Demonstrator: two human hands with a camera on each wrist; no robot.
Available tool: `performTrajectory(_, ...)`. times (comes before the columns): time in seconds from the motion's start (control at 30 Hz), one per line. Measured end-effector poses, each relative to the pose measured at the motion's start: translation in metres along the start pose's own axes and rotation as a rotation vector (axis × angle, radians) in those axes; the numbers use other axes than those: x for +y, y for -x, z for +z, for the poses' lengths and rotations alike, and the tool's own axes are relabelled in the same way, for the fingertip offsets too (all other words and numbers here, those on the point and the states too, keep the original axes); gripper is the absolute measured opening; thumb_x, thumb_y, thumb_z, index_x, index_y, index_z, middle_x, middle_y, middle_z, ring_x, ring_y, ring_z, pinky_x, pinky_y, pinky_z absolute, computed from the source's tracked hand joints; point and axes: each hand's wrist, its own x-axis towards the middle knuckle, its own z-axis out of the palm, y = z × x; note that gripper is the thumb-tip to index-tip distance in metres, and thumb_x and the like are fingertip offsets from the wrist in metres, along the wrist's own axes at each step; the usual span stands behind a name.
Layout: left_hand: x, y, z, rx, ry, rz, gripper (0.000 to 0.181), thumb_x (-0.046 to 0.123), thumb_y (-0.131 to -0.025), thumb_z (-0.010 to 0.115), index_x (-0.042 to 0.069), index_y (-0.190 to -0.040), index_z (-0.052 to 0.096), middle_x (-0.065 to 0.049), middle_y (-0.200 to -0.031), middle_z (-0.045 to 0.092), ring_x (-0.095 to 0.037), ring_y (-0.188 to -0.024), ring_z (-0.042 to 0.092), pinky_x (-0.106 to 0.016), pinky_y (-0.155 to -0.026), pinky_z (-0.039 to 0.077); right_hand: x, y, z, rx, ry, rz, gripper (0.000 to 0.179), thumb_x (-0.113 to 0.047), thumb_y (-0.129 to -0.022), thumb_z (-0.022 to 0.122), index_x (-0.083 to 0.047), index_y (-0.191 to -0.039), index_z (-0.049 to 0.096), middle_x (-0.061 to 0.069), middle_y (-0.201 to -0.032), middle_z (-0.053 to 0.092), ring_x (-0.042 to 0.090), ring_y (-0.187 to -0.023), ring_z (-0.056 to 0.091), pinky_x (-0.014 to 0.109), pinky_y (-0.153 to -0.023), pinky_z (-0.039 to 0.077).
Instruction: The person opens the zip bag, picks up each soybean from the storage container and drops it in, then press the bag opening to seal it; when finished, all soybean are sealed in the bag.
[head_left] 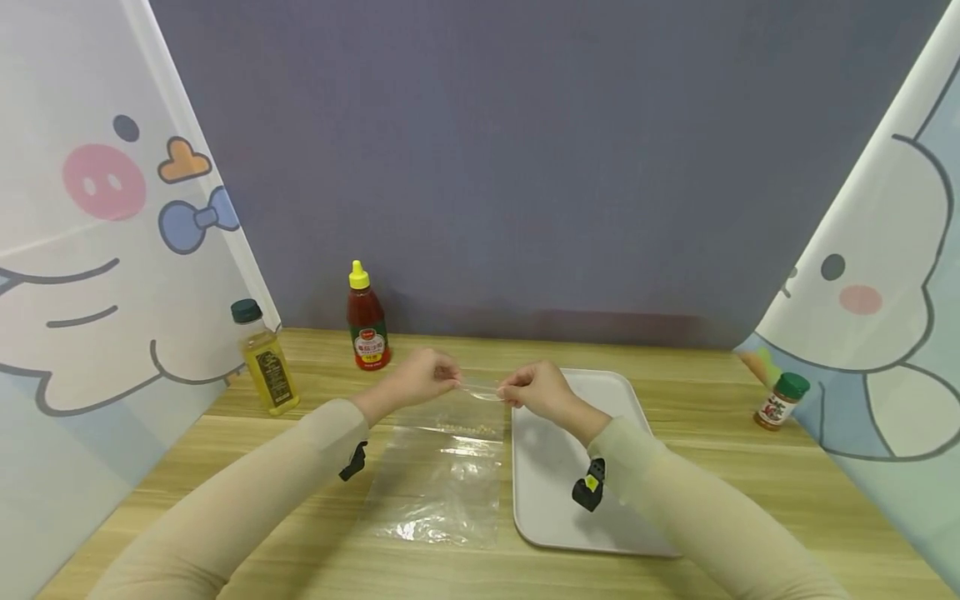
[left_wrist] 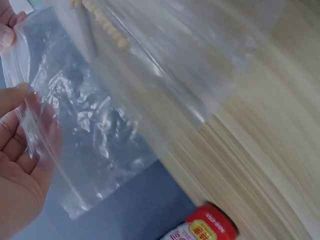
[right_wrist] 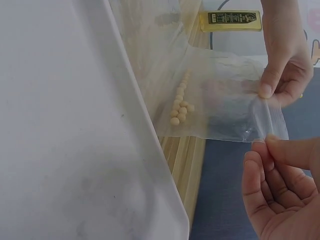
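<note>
A clear zip bag (head_left: 450,475) lies partly on the wooden table, its top edge lifted toward the back. Several small round beige balls (right_wrist: 180,105) sit in a row inside it, along a fold. My left hand (head_left: 429,375) pinches the zip strip between thumb and forefinger. A short way along the same strip, my right hand (head_left: 542,390) pinches it too, with its other fingers curled in the right wrist view. Between the two hands the strip (right_wrist: 270,120) runs nearly straight.
A white tray (head_left: 555,492) stands right of the bag, under the right forearm. Behind the left hand is a red sauce bottle (head_left: 367,329) with a yellow cap. An oil bottle (head_left: 270,367) stands at the left, a green-capped spice jar (head_left: 780,402) at the right.
</note>
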Motion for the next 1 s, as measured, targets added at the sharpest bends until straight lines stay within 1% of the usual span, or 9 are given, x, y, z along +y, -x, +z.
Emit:
performTrajectory(0.1,-0.002,0.004,-0.004,0.005,-0.018,-0.029,0.005,0.011,-0.087,0.070,0.007,-0.085,0.073,-0.003,-0.085,0.074,-0.016,-0.081,0.069,-0.030,-0.076,0.058,0.001,0.000,-0.001,-0.010,-0.015,-0.001,0.008,-0.014,-0.085,0.074,-0.006,-0.085,0.077,0.010,-0.076,0.074,0.036,-0.080,0.068,0.043,-0.071,0.058)
performTrajectory(0.17,-0.003,0.006,-0.006,0.006,-0.029,-0.039,0.005,0.012,-0.087,0.070,0.008,-0.085,0.073,-0.003,-0.085,0.074,-0.015,-0.081,0.068,-0.030,-0.077,0.058,0.001,0.001,-0.002,-0.017,-0.020,0.001,0.008,-0.014,-0.085,0.074,-0.007,-0.085,0.077,0.009,-0.076,0.073,0.037,-0.080,0.068,0.045,-0.073,0.058)
performTrajectory(0.33,-0.007,0.011,-0.011,0.026,-0.044,-0.042,0.006,0.015,-0.087,0.072,0.010,-0.085,0.073,-0.001,-0.084,0.073,-0.014,-0.079,0.067,-0.030,-0.074,0.057,0.003,0.002,-0.006,-0.013,-0.002,-0.013,0.007,-0.013,-0.085,0.074,-0.007,-0.082,0.077,0.008,-0.074,0.073,0.035,-0.077,0.068,0.045,-0.072,0.057)
performTrajectory(0.47,-0.011,0.016,-0.015,0.041,-0.035,-0.064,0.005,0.015,-0.086,0.073,0.010,-0.085,0.074,0.000,-0.083,0.073,-0.013,-0.078,0.066,-0.030,-0.072,0.057,0.004,0.002,-0.007,-0.018,-0.010,-0.015,0.007,-0.013,-0.084,0.075,-0.007,-0.080,0.077,0.006,-0.073,0.072,0.034,-0.075,0.068,0.047,-0.073,0.058)
performTrajectory(0.6,-0.016,0.019,-0.017,0.046,-0.021,-0.071,0.004,0.015,-0.086,0.073,0.011,-0.085,0.074,0.000,-0.083,0.073,-0.012,-0.078,0.066,-0.029,-0.070,0.056,0.006,0.001,-0.007,-0.014,-0.006,-0.017,0.007,-0.013,-0.084,0.075,-0.007,-0.080,0.077,0.004,-0.071,0.072,0.025,-0.069,0.068,0.045,-0.072,0.058)
performTrajectory(0.77,-0.021,0.024,-0.020,0.052,0.005,-0.083,0.004,0.014,-0.086,0.073,0.010,-0.085,0.074,-0.001,-0.084,0.074,-0.011,-0.076,0.065,-0.028,-0.068,0.056,0.010,0.001,-0.007,-0.008,-0.006,-0.012,0.007,-0.013,-0.084,0.076,-0.006,-0.083,0.077,0.003,-0.072,0.072,0.013,-0.064,0.065,0.042,-0.072,0.059)
performTrajectory(0.93,-0.026,0.030,-0.024,0.048,0.039,-0.106,0.005,0.013,-0.086,0.073,0.009,-0.087,0.074,-0.003,-0.086,0.074,-0.011,-0.076,0.066,-0.029,-0.067,0.056,0.013,0.002,-0.008,-0.003,-0.006,-0.029,0.008,-0.012,-0.084,0.075,-0.004,-0.084,0.077,0.004,-0.071,0.072,0.009,-0.062,0.063,0.040,-0.070,0.059)
performTrajectory(1.0,-0.029,0.032,-0.026,0.053,0.034,-0.109,0.004,0.013,-0.086,0.073,0.009,-0.087,0.074,-0.002,-0.087,0.074,-0.011,-0.077,0.066,-0.028,-0.067,0.056,0.013,0.003,-0.009,-0.004,-0.012,-0.036,0.008,-0.011,-0.084,0.075,-0.003,-0.084,0.077,0.004,-0.071,0.073,0.009,-0.061,0.063,0.040,-0.070,0.059)
